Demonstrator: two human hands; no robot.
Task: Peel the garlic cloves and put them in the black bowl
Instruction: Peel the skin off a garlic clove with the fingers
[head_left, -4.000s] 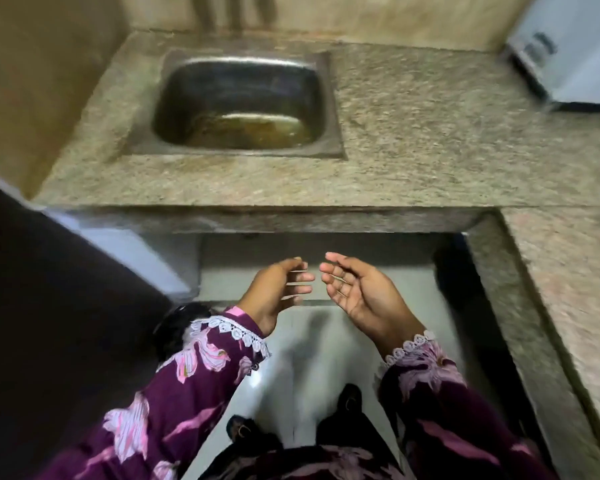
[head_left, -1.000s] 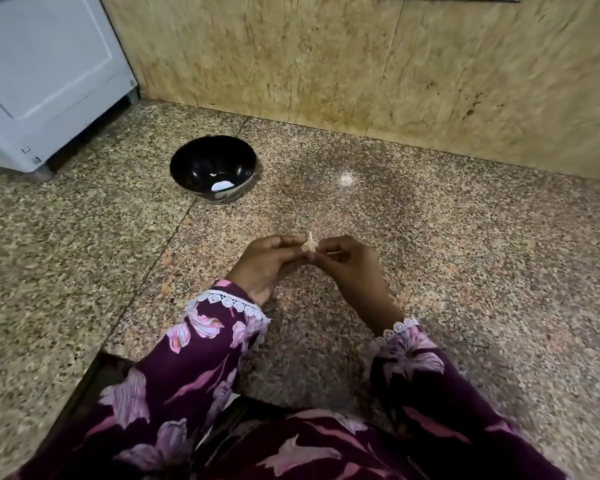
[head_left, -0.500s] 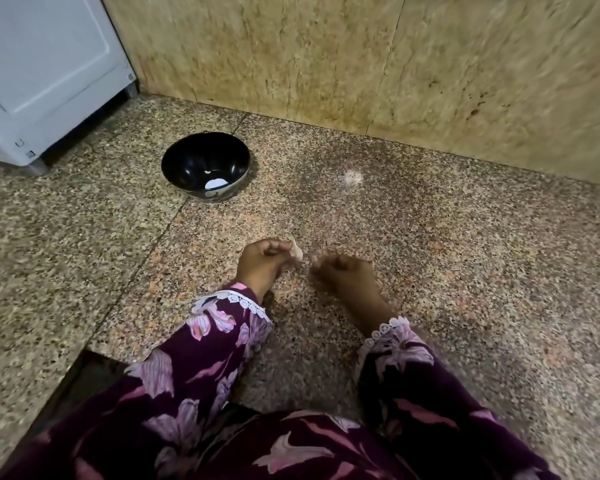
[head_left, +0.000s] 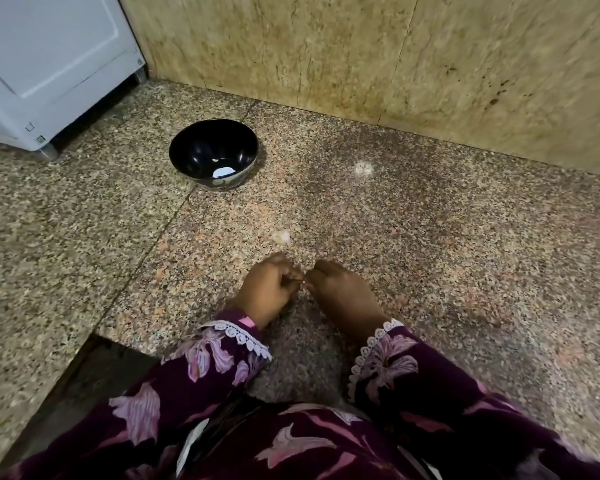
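Both hands lowered onto the speckled granite counter [head_left: 465,237] since a second ago: left hand [head_left: 267,289] and right hand [head_left: 340,292] curled, pinching a small garlic clove [head_left: 303,281], barely visible. Pale papery skin scrap [head_left: 280,236] newly dropped nearby; glossy black bowl [head_left: 201,147] well apart. Peeling evidently underway.

Clad in a deep purple garment printed with large pink and pale lilac flowers. Long sleeves, left sleeve [head_left: 201,368] and right sleeve [head_left: 406,372], each ending at the wrist in a cuff trimmed with white scalloped lace. Same floral cloth across the lap below.
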